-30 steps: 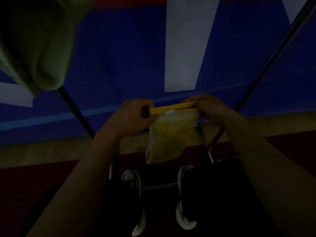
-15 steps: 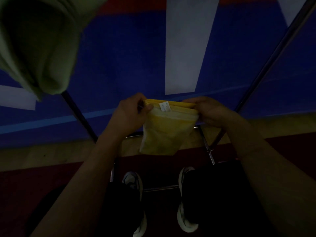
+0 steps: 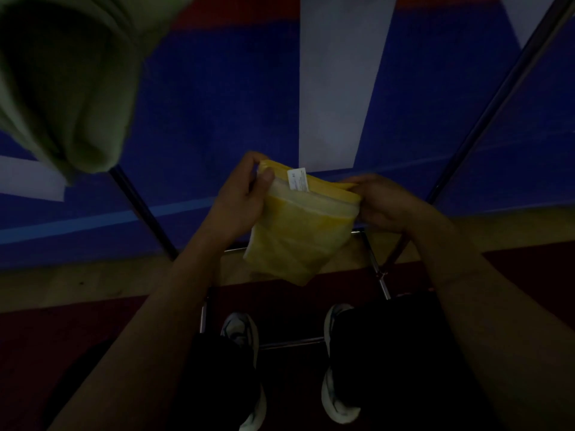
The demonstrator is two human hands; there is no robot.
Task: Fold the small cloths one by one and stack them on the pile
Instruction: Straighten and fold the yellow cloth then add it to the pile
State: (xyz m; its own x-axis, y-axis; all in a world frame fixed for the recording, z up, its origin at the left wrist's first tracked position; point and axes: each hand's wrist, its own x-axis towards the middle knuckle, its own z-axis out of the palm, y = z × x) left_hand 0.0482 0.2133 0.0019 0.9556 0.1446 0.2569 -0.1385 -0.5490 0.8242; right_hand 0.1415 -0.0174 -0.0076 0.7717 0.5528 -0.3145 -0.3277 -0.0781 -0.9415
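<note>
A small yellow cloth (image 3: 298, 237), folded into layers with a white label near its top edge, hangs in the air in front of me. My left hand (image 3: 242, 197) pinches its upper left corner between thumb and fingers. My right hand (image 3: 385, 203) grips the upper right edge. The cloth's lower part droops toward my knees. A pale green cloth (image 3: 62, 82) fills the upper left corner, close to the camera and blurred. No pile of folded cloths shows in this dim view.
Below lies a blue floor (image 3: 217, 104) with white stripes, then a tan band and a dark red area. Thin metal bars (image 3: 379, 269) of a frame run under my hands. My two feet in white shoes (image 3: 242, 334) stand near the bottom.
Both hands have risen a little and tipped the cloth's top edge toward me, so its folded layers and label now face the camera. The grips stay the same.
</note>
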